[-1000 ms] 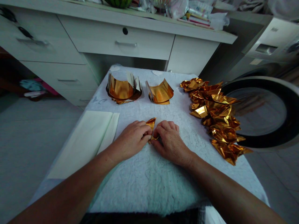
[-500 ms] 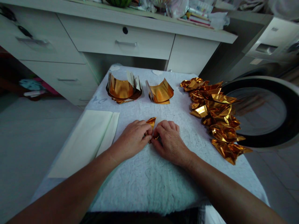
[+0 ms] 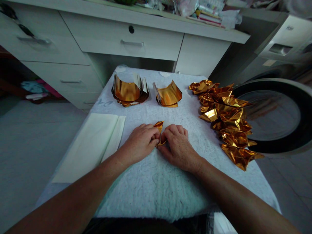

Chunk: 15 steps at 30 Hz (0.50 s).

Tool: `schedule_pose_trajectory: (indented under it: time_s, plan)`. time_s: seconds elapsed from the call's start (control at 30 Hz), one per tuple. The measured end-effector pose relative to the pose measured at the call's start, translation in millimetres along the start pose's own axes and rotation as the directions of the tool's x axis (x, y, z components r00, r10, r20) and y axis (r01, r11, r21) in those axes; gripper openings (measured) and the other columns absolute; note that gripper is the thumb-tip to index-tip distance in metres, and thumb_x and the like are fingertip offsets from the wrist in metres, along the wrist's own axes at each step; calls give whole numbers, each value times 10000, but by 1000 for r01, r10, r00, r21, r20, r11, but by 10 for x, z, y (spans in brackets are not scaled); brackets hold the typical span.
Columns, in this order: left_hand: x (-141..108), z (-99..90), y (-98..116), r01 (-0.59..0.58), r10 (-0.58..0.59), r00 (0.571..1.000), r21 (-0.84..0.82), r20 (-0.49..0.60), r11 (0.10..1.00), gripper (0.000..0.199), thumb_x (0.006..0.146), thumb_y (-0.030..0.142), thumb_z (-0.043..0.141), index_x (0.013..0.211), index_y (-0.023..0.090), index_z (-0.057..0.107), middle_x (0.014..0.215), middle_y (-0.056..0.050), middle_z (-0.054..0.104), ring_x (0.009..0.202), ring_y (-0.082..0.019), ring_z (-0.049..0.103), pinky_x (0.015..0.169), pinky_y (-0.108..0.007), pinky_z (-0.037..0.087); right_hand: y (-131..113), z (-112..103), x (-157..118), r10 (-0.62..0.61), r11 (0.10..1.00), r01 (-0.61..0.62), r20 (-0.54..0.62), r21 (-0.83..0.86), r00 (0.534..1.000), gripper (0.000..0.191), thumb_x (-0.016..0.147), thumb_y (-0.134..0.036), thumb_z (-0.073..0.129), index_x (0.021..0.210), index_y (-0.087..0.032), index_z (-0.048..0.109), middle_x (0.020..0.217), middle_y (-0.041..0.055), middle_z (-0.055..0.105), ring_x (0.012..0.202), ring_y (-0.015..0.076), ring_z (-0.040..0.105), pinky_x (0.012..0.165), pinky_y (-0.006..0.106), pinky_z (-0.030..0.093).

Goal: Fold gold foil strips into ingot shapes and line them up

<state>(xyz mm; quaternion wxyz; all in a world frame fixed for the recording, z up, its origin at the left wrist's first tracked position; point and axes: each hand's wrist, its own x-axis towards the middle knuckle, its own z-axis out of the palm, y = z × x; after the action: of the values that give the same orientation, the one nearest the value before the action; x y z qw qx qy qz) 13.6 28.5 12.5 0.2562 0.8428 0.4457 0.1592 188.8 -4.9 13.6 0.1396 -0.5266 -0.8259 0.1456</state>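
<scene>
Between my two hands, low over the cloth-covered table (image 3: 136, 191), is a small folded piece of gold foil paper (image 3: 159, 125). My left hand (image 3: 142, 141) pinches its left side, thumb against fingers. On the other side my right hand (image 3: 175, 144) grips it with curled fingers. Most of the piece is hidden behind the fingers; a pointed tip shows above them. Beyond my hands stand two curved stacks of gold foil sheets, a thicker left stack (image 3: 127, 91) and a thinner right stack (image 3: 170, 94).
Folded gold foil pieces (image 3: 226, 113) lie in a row along the table's right side. White folded paper (image 3: 85, 146) lies at the left, beside my left forearm. A front-loading washer's open door (image 3: 270, 113) borders the table's right edge. White drawers (image 3: 131, 39) stand behind.
Both hands keep hold of the gold foil paper in nearly the same place. My left fingers have shifted slightly, and a bit more gold shows between the hands. The view has tilted a little.
</scene>
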Motion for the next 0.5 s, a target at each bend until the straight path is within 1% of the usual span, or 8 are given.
schedule_pose_trajectory:
  time_s: [0.13, 0.27, 0.37, 0.5]
  plan:
    - [-2, -19, 14, 10, -10, 1000, -1, 11, 1000, 125, 841, 111, 560, 749, 196, 560, 796, -9, 581, 820, -191, 526, 747, -330, 412, -13, 9, 1, 11, 1000, -11, -5, -25, 1000, 173, 863, -337, 586, 950, -186, 589, 1034, 82, 522, 1001, 267, 437, 884, 438, 360]
    - [2, -20, 15, -1, 1, 1000, -7, -2, 1000, 119, 841, 127, 576, 744, 198, 565, 805, -10, 593, 832, -196, 540, 745, -334, 422, -23, 7, -4, 9, 999, -9, -2, -39, 1000, 175, 865, -333, 574, 959, -186, 585, 1052, 91, 523, 1002, 270, 435, 887, 443, 362]
    - [7, -14, 11, 5, -5, 1000, -5, -8, 1000, 125, 822, 129, 600, 726, 201, 566, 796, -4, 603, 826, -195, 547, 730, -328, 423, -13, 0, -5, 15, 1000, -15, 0, -27, 1000, 160, 872, -319, 565, 967, -192, 583, 1051, 86, 527, 1001, 266, 437, 888, 438, 361]
    - [9, -7, 12, 13, -13, 1000, -2, -14, 1000, 120, 812, 109, 612, 738, 198, 578, 802, -6, 607, 823, -196, 546, 726, -326, 420, 12, -16, 1, 37, 999, -38, 6, 23, 999, 90, 884, -263, 535, 936, -204, 578, 1017, 70, 528, 984, 253, 440, 865, 415, 367]
